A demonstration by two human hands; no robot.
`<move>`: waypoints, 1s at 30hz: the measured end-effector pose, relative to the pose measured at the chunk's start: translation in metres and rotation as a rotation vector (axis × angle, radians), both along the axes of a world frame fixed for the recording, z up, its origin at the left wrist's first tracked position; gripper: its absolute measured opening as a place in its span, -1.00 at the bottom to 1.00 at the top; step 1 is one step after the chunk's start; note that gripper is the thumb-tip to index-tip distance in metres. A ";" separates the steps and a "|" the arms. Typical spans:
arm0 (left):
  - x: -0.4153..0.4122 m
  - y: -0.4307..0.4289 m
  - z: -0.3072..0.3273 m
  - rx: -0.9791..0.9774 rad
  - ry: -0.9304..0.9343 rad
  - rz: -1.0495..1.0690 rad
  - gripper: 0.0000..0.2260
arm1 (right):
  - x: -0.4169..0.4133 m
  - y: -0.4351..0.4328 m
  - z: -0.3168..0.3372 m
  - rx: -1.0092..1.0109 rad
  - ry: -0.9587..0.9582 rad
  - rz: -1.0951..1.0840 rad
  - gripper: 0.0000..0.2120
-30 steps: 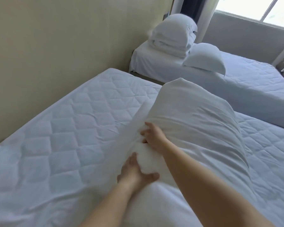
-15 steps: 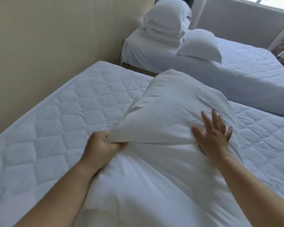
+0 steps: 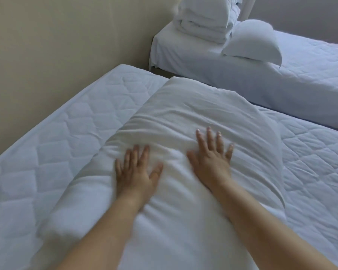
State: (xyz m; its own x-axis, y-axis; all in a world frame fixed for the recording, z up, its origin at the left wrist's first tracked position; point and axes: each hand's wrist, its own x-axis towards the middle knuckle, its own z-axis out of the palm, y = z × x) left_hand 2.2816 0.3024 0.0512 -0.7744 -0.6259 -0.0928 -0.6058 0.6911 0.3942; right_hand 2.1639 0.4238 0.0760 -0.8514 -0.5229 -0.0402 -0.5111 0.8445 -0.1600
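Both hands, left hand (image 3: 136, 175) and right hand (image 3: 213, 160), press flat, fingers spread wide, on pillow (image 3: 183, 117); long axis runs away toward far bed (image 3: 310, 61). Earlier, left gripped its edge.

Quilted bed (image 3: 47, 152), white, diamond stitching, spreads left of the left hand (image 3: 135, 172) and right of the right hand (image 3: 211, 160); creased on the right side. Beige wall (image 3: 66, 45) well left of the left hand, along the bed's long edge. Second bed (image 3: 310, 75) well ahead of the right hand, past a dark gap (image 3: 310, 125). On it: folded duvet stack (image 3: 203, 22) at the wall end, pillow (image 3: 252, 41) just right of the stack, against it. Grey wall (image 3: 300, 12) behind.
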 end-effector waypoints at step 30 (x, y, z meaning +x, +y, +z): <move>-0.013 0.017 -0.052 -0.020 -0.235 -0.047 -0.43 | -0.049 0.171 -0.036 -0.071 -0.185 -0.538 -0.40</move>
State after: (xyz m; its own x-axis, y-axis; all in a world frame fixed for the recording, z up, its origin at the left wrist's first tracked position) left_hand 2.2683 0.3192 -0.0009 -0.7611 -0.5935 -0.2617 -0.6465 0.7269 0.2316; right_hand 2.1144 0.5946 0.0400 -0.9806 -0.0250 -0.1946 0.0293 0.9620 -0.2714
